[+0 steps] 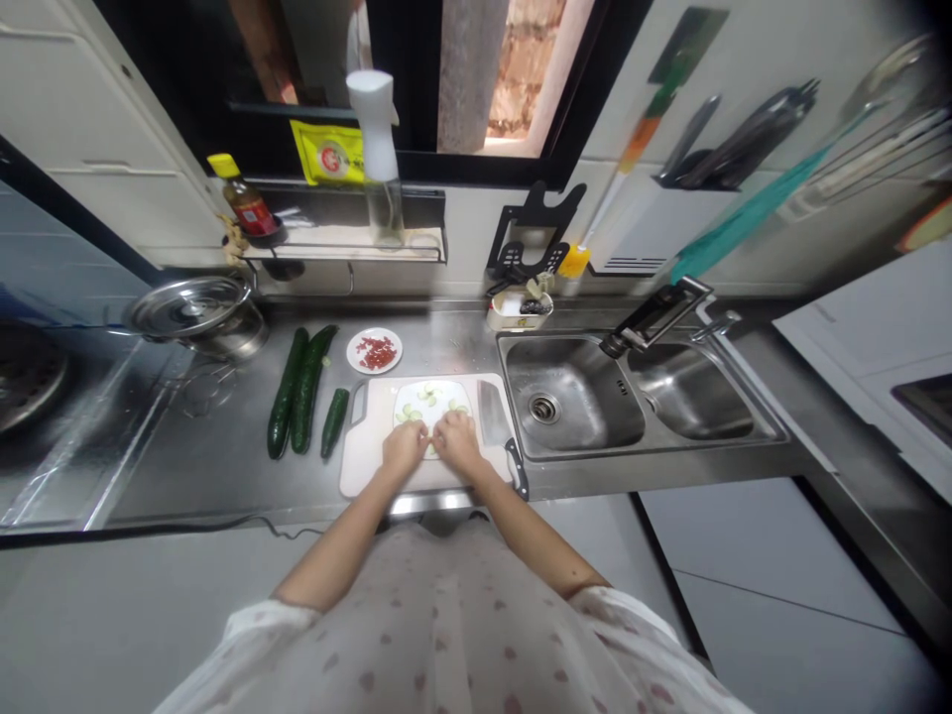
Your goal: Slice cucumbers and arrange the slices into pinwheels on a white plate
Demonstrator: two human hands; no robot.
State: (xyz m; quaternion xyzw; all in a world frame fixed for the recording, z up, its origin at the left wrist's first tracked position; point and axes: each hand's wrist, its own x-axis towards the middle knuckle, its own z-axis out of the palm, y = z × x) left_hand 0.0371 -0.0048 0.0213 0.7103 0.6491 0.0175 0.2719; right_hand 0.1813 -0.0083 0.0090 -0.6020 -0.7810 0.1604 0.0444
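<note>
My left hand and my right hand meet over the near edge of a white square plate. Their fingers are closed in a pinch around pale green cucumber slices, mostly hidden by the fingertips. On the plate, more thin cucumber slices lie in small fanned groups at the back, left and right. Beneath the plate is a pale cutting board. A knife with a black handle rests along the board's right side, its broad blade pointing away from me.
Left of the board lie two long cucumbers and a cut cucumber piece. Behind it, a small white dish holds chopped red bits. A steel pot stands at back left; a double sink adjoins the board's right.
</note>
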